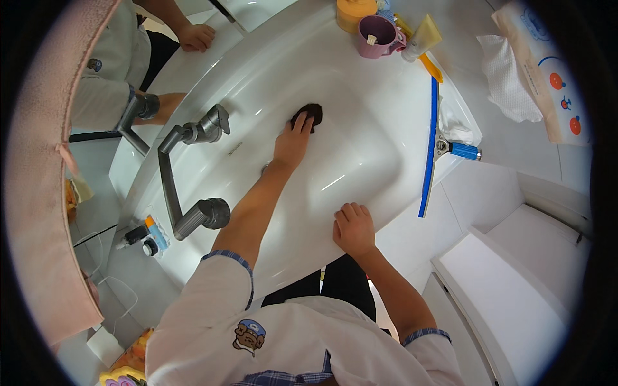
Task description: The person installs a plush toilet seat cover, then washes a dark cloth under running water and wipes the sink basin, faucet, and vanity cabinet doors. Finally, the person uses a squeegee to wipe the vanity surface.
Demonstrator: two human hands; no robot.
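Observation:
My left hand is down in the white washbasin, its fingers pressing a small dark brown or black cloth or sponge against the basin's wall. Whether the thumb grips it from beneath is hidden. Closer to my body, my right hand rests on the basin's front rim with curled fingers and nothing visible in them. A grey metal faucet with a jointed spout arches beside my left forearm. The drain is partly covered by that forearm.
On the right ledge lie a blue-edged squeegee, a purple cup and a cream-coloured tube. A tissue pack is at far right. Small bottles stand left. A mirror and pink towel border the left side.

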